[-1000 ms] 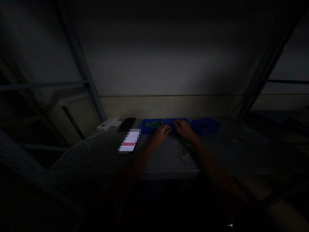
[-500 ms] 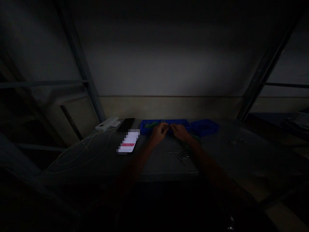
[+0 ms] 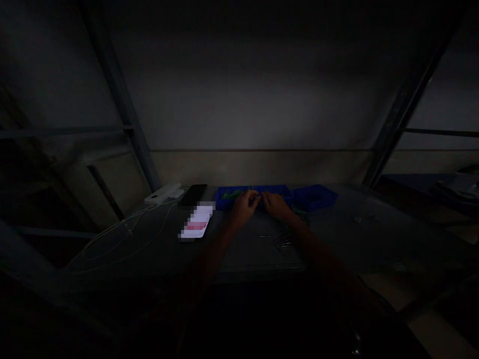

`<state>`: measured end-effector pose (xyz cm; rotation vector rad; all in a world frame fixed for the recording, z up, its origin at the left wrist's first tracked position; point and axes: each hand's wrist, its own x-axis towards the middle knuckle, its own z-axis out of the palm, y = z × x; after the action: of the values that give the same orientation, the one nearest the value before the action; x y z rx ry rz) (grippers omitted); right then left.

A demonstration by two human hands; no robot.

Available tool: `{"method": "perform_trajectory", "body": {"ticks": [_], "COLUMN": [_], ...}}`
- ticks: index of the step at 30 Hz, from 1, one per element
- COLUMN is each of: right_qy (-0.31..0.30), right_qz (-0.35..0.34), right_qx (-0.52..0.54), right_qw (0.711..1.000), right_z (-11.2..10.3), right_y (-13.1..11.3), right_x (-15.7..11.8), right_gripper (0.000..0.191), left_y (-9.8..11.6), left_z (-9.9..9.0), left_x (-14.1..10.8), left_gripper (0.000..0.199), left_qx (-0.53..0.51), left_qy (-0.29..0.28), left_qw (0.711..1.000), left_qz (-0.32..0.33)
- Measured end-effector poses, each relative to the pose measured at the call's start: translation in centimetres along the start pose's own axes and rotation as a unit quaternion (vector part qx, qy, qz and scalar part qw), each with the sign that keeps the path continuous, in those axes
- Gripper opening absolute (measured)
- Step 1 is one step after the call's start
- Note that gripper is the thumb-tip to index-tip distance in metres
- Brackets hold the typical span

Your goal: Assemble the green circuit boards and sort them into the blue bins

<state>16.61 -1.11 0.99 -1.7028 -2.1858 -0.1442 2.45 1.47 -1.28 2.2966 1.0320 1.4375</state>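
Observation:
My left hand [image 3: 245, 205] and my right hand [image 3: 275, 204] come nearly together in front of two blue bins. Fingers of both are closed in a pinch. Between them shows a small, pale, thin piece [image 3: 258, 197], too dark to name. Behind my left hand, green pieces lie in the left blue bin [image 3: 223, 202]. The right blue bin [image 3: 287, 193] of the pair is partly covered by my right hand. On the table below my right hand lie several thin, shiny metal pieces [image 3: 283, 243]. Some green pieces [image 3: 303, 216] rest beside my right wrist.
A third blue bin [image 3: 316, 197] stands on the right of the grey table [image 3: 239, 249]. To the left lie a lit phone [image 3: 197, 223], a dark phone-like slab [image 3: 193, 194], a white power strip [image 3: 163, 193] and pale cables [image 3: 112, 232]. Metal posts [image 3: 138, 144] frame the table.
The view has shifted slightly. Both hands stay close together before the bins, with small finger movements; a pale bit now shows between them.

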Motion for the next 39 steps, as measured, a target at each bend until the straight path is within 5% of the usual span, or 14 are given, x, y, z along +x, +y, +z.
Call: {"method": "perform_trajectory", "body": {"ticks": [12,26,39], "right_qy": [-0.003,0.057,0.098], "right_qz": [-0.023,-0.020,-0.056], "right_qx": [0.033,0.205,0.215], "right_qw": [0.999,0.977,0.970], "right_z": [-0.31,0.22,0.61], "right_y": [0.30,0.67,0.50], "right_x": [-0.18,-0.12,-0.04], "right_gripper": [0.035,0.038,0.021], "left_y": [0.45,0.82,0.44], "left_z": [-0.13,-0.18,-0.43], "left_x": [-0.03,0.12,0.12], "left_gripper": [0.013,0.017,0.039], "left_qx": [-0.011,-0.023,0.013], "left_qy": [-0.002,0.014,0.008], "left_qw": [1.000,0.999,0.992], "left_qz": [-0.027,-0.048,-0.123]}}
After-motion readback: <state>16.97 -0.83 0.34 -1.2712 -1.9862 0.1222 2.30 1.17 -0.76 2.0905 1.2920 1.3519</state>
